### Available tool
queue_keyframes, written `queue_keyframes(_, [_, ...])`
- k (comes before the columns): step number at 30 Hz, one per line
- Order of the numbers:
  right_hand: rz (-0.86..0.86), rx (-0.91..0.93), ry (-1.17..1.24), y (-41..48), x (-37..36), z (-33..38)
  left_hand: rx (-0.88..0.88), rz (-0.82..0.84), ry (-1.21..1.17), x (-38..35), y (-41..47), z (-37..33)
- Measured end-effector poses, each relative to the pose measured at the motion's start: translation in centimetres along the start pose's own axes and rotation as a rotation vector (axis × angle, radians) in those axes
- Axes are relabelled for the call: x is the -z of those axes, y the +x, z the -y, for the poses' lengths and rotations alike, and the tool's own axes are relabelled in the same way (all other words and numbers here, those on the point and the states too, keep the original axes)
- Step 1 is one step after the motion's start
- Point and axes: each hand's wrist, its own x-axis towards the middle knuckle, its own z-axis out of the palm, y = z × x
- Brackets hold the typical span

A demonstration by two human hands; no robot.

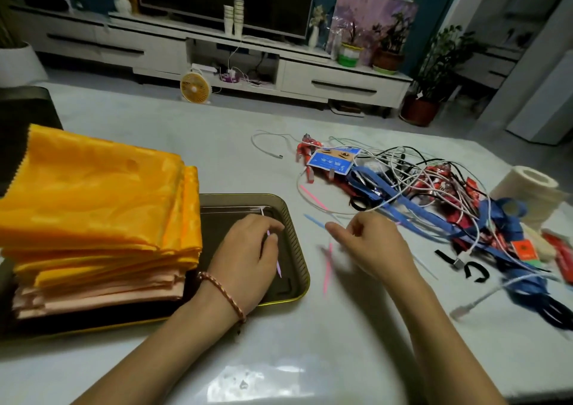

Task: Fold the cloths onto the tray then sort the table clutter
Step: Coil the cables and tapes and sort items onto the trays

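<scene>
While the folded cloths sit stacked on the tray's left half, the left grip pinches a purple stick over its bare part; right grip curled, blurred, hold unclear, near the cable clutter.

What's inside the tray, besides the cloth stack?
The folded cloths fill the left of the tray. Over its bare right end the left hand pinches a thin purple stick; what look like more sticks lie along its far wall. Anything beneath the cloths is covered.
</scene>
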Motion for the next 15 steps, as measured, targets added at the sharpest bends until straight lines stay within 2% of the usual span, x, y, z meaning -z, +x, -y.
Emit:
queue_keyframes(3, [0.140, -0.052, -0.228, -1.1, -0.8, 2.1, 0.045, 0.108, 0.079, -0.3, 0.4, 0.2])
queue_keyframes(6, [0.195, -0.091, -0.231, -1.7, -1.4, 3.0, 0.157, 0.283, 0.247, -0.6, 1.0, 0.9])
queue_keyframes(8, [0.182, -0.104, -0.194, -1.7, -1.6, 2.9, 0.184, 0.276, 0.219, -0.7, 1.3, 1.2])
queue_keyframes(10, [0.157, -0.125, -0.110, -1.7, -1.5, 2.9, 0.208, 0.251, 0.160, -0.5, 1.2, 1.2])
queue_keyframes(12, [0.111, -0.114, 0.101, -1.6, -1.0, 3.2, 0.214, 0.258, 0.150, -0.5, 1.2, 1.1])
queue_keyframes(15, [0.029, 0.002, 0.376, -1.7, -0.2, 5.3, 0.209, 0.257, 0.160, -0.5, 1.3, 1.2])
